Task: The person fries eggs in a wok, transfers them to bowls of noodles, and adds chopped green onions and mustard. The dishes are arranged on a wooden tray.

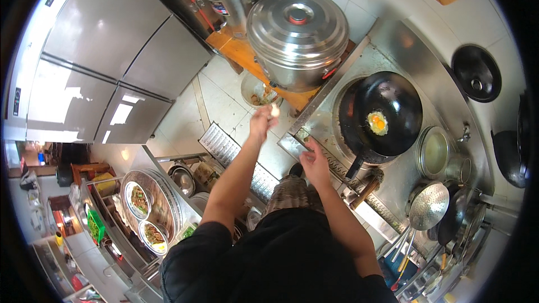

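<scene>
My left hand is raised over the tiled floor, closed around pale pieces that look like eggshell. Just beyond it on the floor sits a waste bin with scraps inside. My right hand hovers by the front edge of the stove, fingers apart and holding nothing that I can see. A black wok rests on the burner to the right, its handle pointing toward me. Two cracked eggs with orange yolks lie in the wok, the whites turning pale at the rim.
Large lidded steel pots stand on a wooden bench ahead. A steel bowl, a perforated skimmer and a brush lie right. Bowls of food sit on a round tray at left, near a steel refrigerator.
</scene>
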Demonstrator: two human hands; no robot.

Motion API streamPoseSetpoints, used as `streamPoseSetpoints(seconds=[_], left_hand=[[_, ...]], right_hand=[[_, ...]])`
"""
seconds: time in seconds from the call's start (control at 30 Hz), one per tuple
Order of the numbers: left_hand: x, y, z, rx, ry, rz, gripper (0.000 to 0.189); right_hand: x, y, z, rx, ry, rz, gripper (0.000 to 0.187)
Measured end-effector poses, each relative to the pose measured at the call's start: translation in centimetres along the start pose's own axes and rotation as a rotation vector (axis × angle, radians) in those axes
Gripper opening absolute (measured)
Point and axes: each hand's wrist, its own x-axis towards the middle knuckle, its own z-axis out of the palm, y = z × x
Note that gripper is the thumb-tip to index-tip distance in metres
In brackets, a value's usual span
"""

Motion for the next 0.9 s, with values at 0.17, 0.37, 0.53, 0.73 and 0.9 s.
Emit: streamPoseSetpoints(seconds=[0.17,0.37,0.53,0.73,0.9], left_hand=[[9.9,0.1,-7.1,0.877,0.468,-0.131,0.100],[4.1,-13.7,-12.5,1.133,-0.120,0.244,0.077],[-7.3,-22.9,-23.0,1.160,-0.036,-0.251,0.057],[-13.8,-17.4,-15.6,1.147,0.062,0.179,0.038],[-17.6,-10.2,0.8,0.978,-0.252,0.774,0.032]], right_hand=[[-5.4,3.0,0.7,-0.145,-0.177,0.069,0.060],[-11.0,5.4,-3.2,-0.152,-0.365,0.270,0.047],[-13.4,7.7,-7.2,-0.103,-0.198,0.272,0.043],[-13.2,11.4,-9.0,0.022,-0.091,0.267,0.044],[-10.5,6.0,-7.0,0.415,-0.159,0.568,0.061]])
